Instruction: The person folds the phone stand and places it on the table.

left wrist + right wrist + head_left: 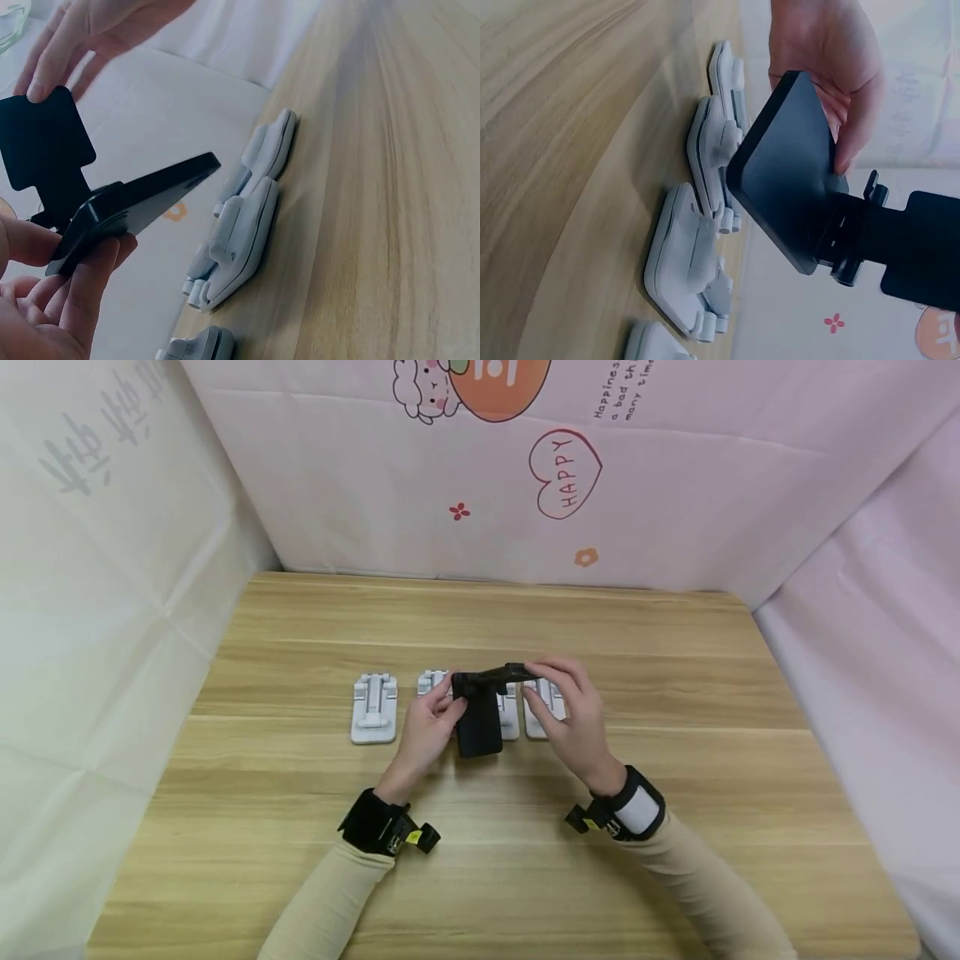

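A black folding phone stand (pixel 480 718) is held just above the wooden table (pixel 480 877), between both hands. My left hand (pixel 442 702) grips the stand's flat base plate (pixel 139 202) at its hinge end, thumb and fingers (pixel 82 292) on either side. My right hand (pixel 543 685) pinches the end of the raised black flap (pixel 45 142). In the right wrist view the base plate (pixel 787 172) tilts away from the flap (pixel 922 247), with the left hand (pixel 832 60) behind it.
Several white folded stands lie in a row on the table under the hands: one free at the left (pixel 373 708), others partly hidden (pixel 510 714), (pixel 546 703). Pink and white sheets (pixel 675 485) wall in the back and sides.
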Demonstrator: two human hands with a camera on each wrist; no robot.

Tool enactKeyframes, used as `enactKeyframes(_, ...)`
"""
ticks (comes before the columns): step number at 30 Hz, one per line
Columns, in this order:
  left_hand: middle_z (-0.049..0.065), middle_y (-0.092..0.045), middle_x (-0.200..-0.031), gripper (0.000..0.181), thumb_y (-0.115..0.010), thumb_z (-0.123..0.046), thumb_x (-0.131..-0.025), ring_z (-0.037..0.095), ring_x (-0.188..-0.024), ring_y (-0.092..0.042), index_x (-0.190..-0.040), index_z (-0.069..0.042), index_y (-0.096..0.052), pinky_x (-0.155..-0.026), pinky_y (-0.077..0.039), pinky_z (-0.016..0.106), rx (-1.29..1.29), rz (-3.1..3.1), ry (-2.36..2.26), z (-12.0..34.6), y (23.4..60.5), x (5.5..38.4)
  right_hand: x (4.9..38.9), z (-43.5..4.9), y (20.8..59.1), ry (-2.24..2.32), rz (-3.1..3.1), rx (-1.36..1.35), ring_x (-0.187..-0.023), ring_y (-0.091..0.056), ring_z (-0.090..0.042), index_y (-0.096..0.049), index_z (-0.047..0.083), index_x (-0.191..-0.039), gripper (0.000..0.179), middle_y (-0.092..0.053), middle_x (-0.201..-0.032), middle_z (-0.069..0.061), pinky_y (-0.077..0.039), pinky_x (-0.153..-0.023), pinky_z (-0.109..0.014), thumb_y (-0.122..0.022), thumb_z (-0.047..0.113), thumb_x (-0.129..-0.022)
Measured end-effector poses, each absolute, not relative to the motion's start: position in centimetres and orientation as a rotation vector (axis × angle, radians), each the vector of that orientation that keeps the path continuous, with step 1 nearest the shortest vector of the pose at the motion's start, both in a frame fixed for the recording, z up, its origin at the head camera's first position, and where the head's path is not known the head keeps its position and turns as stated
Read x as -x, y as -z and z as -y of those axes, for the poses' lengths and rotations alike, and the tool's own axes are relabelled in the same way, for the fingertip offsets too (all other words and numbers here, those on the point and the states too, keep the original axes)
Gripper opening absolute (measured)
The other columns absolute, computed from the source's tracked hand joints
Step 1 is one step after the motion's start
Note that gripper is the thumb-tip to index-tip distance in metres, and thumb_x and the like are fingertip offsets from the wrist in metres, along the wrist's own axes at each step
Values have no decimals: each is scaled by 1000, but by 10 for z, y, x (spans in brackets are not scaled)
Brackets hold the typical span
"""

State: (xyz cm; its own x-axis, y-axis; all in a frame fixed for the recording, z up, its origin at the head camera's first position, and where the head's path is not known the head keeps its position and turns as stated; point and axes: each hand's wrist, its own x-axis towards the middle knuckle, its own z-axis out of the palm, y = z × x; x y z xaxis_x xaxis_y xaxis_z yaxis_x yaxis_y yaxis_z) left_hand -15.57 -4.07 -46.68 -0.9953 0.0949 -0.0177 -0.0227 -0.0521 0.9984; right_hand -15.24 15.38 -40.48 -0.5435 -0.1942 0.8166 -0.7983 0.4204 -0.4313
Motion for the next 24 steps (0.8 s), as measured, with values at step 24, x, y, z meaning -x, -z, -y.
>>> enactKeyframes(24, 24, -67, -102, 47, -54, 2, -89, 17, -50, -46, -136, 4, -46, -40, -25, 17, -88, -2398, -2092, 34, 438, 144, 155, -160, 428, -792, 1952, -895, -77, -54, -18, -70, 0, -97, 20, -58, -83, -10, -50, -60, -28, -70, -4, -77)
